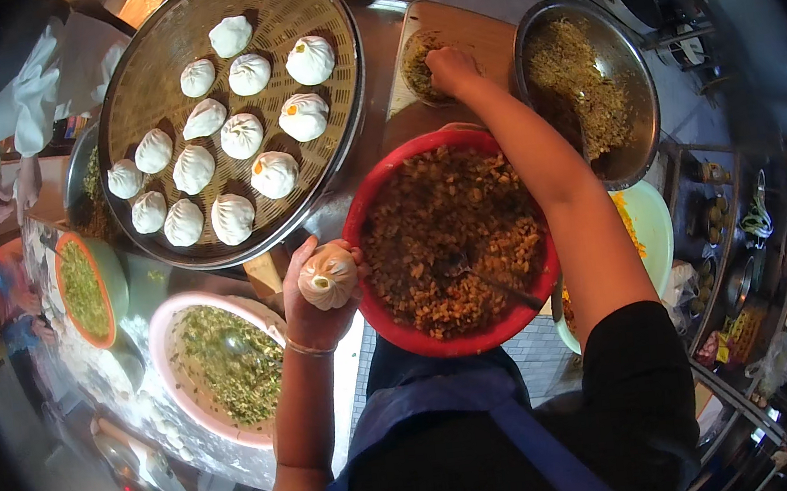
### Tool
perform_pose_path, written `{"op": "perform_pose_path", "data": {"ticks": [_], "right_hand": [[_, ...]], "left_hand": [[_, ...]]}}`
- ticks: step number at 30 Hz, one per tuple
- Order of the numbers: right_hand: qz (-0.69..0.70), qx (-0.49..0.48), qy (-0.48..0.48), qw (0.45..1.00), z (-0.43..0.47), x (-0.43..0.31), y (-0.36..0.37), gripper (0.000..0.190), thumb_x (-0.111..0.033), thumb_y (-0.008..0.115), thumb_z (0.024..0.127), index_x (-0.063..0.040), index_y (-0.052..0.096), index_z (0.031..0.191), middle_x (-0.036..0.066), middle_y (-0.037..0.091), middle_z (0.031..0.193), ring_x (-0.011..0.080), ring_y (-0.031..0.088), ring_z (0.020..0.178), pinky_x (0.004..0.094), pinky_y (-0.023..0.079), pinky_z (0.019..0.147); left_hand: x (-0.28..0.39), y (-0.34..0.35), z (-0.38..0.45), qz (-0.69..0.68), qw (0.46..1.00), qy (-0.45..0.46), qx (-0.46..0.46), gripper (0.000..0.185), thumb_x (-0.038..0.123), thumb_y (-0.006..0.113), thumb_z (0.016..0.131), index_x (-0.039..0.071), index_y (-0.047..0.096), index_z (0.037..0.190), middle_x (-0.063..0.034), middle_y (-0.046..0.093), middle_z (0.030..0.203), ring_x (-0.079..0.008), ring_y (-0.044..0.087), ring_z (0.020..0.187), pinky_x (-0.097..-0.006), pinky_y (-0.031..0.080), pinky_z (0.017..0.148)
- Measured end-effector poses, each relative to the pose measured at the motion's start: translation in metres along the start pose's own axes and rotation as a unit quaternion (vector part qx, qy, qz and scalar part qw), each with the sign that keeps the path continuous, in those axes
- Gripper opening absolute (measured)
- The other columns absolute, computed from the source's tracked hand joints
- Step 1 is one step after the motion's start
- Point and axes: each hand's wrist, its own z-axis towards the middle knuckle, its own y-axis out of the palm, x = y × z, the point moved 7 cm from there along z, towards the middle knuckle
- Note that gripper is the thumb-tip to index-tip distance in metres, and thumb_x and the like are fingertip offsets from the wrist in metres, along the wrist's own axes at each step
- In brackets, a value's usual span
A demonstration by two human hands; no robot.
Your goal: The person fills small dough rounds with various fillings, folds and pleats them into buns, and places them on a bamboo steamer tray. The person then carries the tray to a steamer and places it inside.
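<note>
My left hand (316, 318) holds a pleated filled bun (328, 277) with a small opening at its top, beside the rim of a red bowl. My right hand (453, 70) reaches into a small bowl of greenish chopped filling (418, 70) on a wooden board (479, 35); its fingertips are hidden, so a grip on anything cannot be told. Brown chopped filling fills the red bowl (366, 313), and a metal spoon (502, 288) rests in it. On a round woven steamer tray (199, 43) at the upper left sit several white pleated buns (242, 135), some with orange or yellow filling showing.
A pink basin (171, 391) of green filling and an orange-rimmed green bowl (112, 304) stand left, near a floured surface. At right are a steel bowl (645, 104) of crumbly filling and a pale green basin (657, 225). Other people's hands (27, 183) show at far left.
</note>
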Motion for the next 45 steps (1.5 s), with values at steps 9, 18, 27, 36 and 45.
{"op": "perform_pose_path", "data": {"ticks": [9,18,27,36,45], "right_hand": [[0.349,0.065,0.130,0.926,-0.009,0.049,-0.016,0.017,-0.016,0.068,0.071,-0.005,0.068,0.083,0.011,0.062,0.064,0.0234,0.061,0.058,0.0365,0.047,0.055],[0.852,-0.053,0.030,0.520,-0.075,-0.007,-0.126,0.012,-0.015,0.061,0.084,-0.005,0.061,0.077,-0.008,0.033,0.053,0.0034,0.028,0.044,0.0223,0.022,0.040],[0.774,0.019,0.043,0.631,-0.113,-0.007,-0.154,0.012,-0.015,0.062,0.082,-0.003,0.065,0.081,-0.004,0.050,0.056,0.0015,0.037,0.045,0.0187,0.028,0.042],[0.646,0.112,-0.028,0.755,-0.116,-0.013,-0.159,0.010,-0.008,0.060,0.079,-0.001,0.067,0.080,0.003,0.063,0.067,0.0076,0.056,0.059,0.0217,0.044,0.054],[0.194,0.283,-0.192,0.919,-0.137,-0.039,-0.201,0.008,-0.008,0.057,0.074,-0.002,0.062,0.077,0.015,0.060,0.071,0.0317,0.059,0.065,0.0387,0.047,0.060]], "left_hand": [[0.008,0.019,0.036,0.021,0.999,0.027,-0.017,0.038,0.036,0.046,0.089,0.001,0.060,0.086,-0.0116,0.064,0.078,-0.0224,0.063,0.067,-0.0286,0.053,0.052],[-0.010,0.146,0.162,0.030,0.982,-0.070,-0.175,0.029,0.031,0.048,0.086,0.006,0.063,0.082,-0.0077,0.065,0.075,-0.0248,0.063,0.071,-0.0307,0.054,0.059],[-0.039,0.180,0.175,0.073,0.974,-0.073,-0.203,0.027,0.027,0.040,0.090,0.008,0.057,0.095,-0.0063,0.064,0.081,-0.0223,0.063,0.070,-0.0292,0.055,0.055],[-0.041,0.178,0.166,0.084,0.967,-0.099,-0.220,0.025,0.026,0.040,0.089,0.009,0.057,0.097,-0.0049,0.064,0.081,-0.0203,0.064,0.070,-0.0299,0.056,0.057],[-0.026,0.164,0.162,0.056,0.984,-0.068,-0.156,0.024,0.030,0.042,0.088,0.013,0.059,0.090,-0.0011,0.065,0.079,-0.0171,0.064,0.071,-0.0320,0.056,0.059]]}}
